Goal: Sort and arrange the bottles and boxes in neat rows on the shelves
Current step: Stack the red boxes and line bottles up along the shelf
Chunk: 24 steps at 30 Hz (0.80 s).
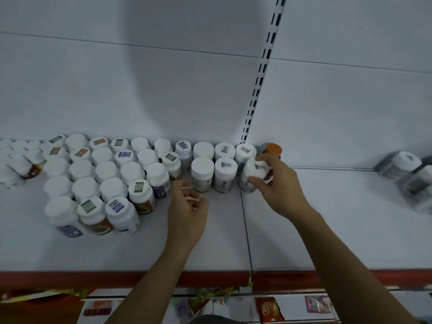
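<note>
1. Bottles with white caps stand upright on the white shelf, packed in rows that run to the back panel. The left block is several rows deep. The stretch near the middle is only two deep.
2. Our right hand has its fingers and thumb curled round the cap of one white-capped bottle at the right end of the front row, just beside its neighbour. Grabbing it by the top makes sense, since other bottles box in its sides.
3. That bottle looks a bit tilted. We honestly can't tell if its base is on the shelf or just off it.
4. Our left hand is loosely curled with nothing in it, hovering just in front of the two-deep rows. Our guess is it's parked there to steady or nudge the row.
5. An orange-capped bottle sits against the back, partly hidden by our right fingers. It's the odd one out colour-wise, so it probably belongs elsewhere.
6. Far right, well apart from the rows, there's a blurry clump of bottles, too smeared to read. It probably hasn't been lined up yet.
7. Everything's packed tight, so one sloppy set-down could tip the neighbours.
</note>
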Motion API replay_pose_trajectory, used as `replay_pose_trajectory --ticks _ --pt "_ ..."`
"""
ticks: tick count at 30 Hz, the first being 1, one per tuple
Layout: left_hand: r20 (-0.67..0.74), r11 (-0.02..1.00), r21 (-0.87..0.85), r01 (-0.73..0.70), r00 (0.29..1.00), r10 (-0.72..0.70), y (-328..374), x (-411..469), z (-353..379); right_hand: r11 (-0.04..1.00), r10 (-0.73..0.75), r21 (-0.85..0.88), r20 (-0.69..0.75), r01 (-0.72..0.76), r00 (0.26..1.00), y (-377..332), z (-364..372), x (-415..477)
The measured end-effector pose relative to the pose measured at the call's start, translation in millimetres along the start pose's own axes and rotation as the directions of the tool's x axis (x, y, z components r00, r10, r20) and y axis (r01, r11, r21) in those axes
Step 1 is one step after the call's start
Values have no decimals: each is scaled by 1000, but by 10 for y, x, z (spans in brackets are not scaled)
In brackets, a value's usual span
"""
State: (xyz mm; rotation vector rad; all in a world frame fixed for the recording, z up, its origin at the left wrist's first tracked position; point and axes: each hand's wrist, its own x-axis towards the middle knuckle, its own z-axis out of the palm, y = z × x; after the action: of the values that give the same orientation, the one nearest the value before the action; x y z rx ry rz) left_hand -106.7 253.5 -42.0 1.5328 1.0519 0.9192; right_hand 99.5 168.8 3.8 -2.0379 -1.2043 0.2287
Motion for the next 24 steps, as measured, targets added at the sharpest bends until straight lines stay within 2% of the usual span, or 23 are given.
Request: replay_pose_trajectory --ticks 7,14,15,19,21,24 --pt "105 990 136 44 993 -58 53 82 -1 999 -31 -44 -15 30 999 18 183 15" --pt "126 988 152 36 991 -56 30 70 3 998 -65 -1 -61 65 996 36 247 28" --pt "121 987 155 36 991 -56 23 71 5 997 -78 17 -92 80 993 40 234 18" --pt "54 991 124 51 997 -58 44 34 13 995 -52 59 -373 80 926 52 -42 130" --pt "32 987 163 10 999 -15 64 -22 37 1000 -17 14 -310 23 951 139 -189 305" --pt "120 967 240 -88 991 60 79 -120 169 988 -79 -136 -51 71 996 288 -271 497"
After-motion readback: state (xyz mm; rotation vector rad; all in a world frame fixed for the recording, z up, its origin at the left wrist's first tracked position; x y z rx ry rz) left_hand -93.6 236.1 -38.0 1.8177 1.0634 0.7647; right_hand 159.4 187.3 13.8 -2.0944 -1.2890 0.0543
